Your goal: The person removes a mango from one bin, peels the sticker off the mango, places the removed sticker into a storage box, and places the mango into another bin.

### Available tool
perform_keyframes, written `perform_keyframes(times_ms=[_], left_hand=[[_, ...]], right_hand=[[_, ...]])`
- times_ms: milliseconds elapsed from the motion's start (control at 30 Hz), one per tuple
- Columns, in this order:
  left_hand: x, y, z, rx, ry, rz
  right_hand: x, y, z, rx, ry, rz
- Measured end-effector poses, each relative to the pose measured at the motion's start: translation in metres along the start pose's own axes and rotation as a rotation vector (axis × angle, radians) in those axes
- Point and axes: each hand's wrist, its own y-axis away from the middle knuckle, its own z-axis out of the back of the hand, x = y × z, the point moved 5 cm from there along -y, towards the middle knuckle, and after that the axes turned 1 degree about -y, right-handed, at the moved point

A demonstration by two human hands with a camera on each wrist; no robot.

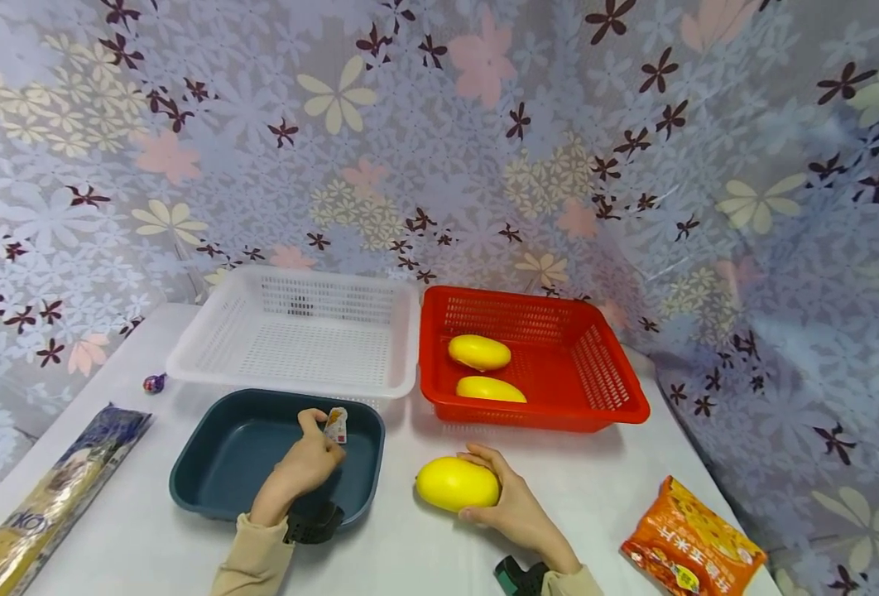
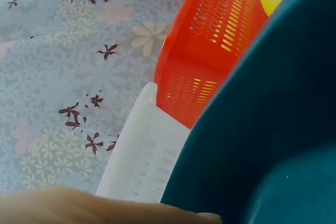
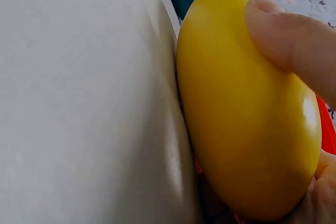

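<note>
My right hand (image 1: 510, 509) grips a smooth yellow mango (image 1: 457, 484) by its right end, low over the white table in front of the red basket. In the right wrist view the thumb (image 3: 286, 40) presses along the side of the mango (image 3: 244, 108). Over the dark teal basin (image 1: 223, 451), my left hand (image 1: 309, 463) pinches a small white packet (image 1: 337, 425) with orange and red print. The left wrist view shows the basin wall (image 2: 236, 108) and part of that hand (image 2: 105, 208); the packet is hidden there.
Two more yellow mangoes (image 1: 479, 353) lie in the red basket (image 1: 536, 414). A white basket (image 1: 290, 381) stands behind the basin. To the left are a wrapped lollipop (image 1: 154, 383) and a long noodle packet (image 1: 52, 505); an orange snack bag (image 1: 696, 538) lies at right.
</note>
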Motion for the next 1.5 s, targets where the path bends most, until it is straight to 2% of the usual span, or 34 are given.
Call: perform_keyframes(times_ms=[200, 400, 500, 633, 900, 1100, 1300, 1433, 1500], left_hand=[[-0.001, -0.001, 0.008, -0.006, -0.011, 0.023], [-0.001, -0.003, 0.01, 0.073, 0.118, 0.034], [-0.001, -0.006, 0.006, 0.106, 0.104, 0.017], [-0.001, -0.007, 0.004, 0.118, 0.042, 0.015], [0.001, -0.008, 0.002, 0.093, 0.007, 0.007], [0.006, -0.009, 0.001, 0.088, 0.053, 0.048], [0.005, -0.006, 0.001, 0.078, 0.049, 0.04], [0.002, -0.001, 0.006, 0.075, 0.031, 0.023], [-0.001, 0.001, 0.012, 0.041, -0.016, 0.011]], right_hand=[[0.002, 0.0, 0.0, 0.008, 0.012, 0.021], [0.005, 0.0, 0.004, -0.003, 0.022, 0.027], [0.006, -0.001, 0.005, -0.007, 0.017, 0.029], [0.005, -0.002, 0.004, -0.003, 0.024, 0.032], [0.006, -0.002, 0.005, -0.009, 0.024, 0.03], [0.005, -0.003, 0.004, -0.001, 0.011, 0.024], [0.002, -0.002, 0.002, -0.008, 0.012, 0.009], [0.0, -0.001, 0.0, -0.013, 0.02, 0.003], [0.0, 0.0, 0.0, -0.013, 0.026, 0.004]])
